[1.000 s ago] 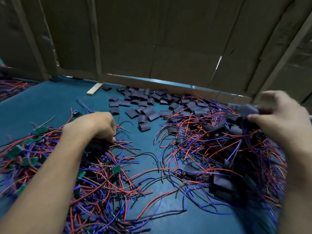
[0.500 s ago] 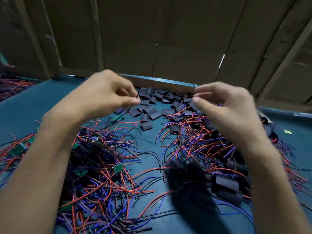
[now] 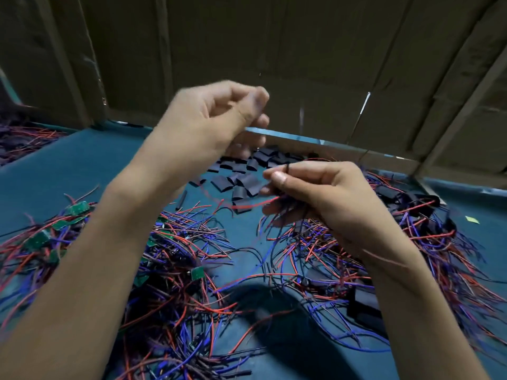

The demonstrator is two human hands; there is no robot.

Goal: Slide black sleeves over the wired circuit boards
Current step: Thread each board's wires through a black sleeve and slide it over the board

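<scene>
Right hand (image 3: pixel 323 193) raised over the table (image 3: pixel 90 157), thumb and forefinger pinching a thin black wire (image 3: pixel 287 168), lower fingers curled round a blurred dark bundle with red and blue leads (image 3: pixel 255 205) trailing left from it; board or sleeve inside, cannot tell. Left hand (image 3: pixel 214 119) higher and just to the left, fingers curled, thumb against fingertips; motion-blurred, so whether anything is pinched there cannot be told. Behind and between the two hands, loose sleeves (image 3: pixel 248 185) scattered flat on the green surface, too many overlapping to count exactly, certainly over a dozen. Under the left forearm, one heap of bare boards (image 3: pixel 197 273), at least six green boards visible among red, blue and black wires. Under the right forearm, a second heap, sleeved pieces (image 3: pixel 365 305), black covers among tangled wires, count unclear. Far left, a third wire pile (image 3: pixel 24 138). Cardboard wall (image 3: pixel 315 64) along the back edge.
</scene>
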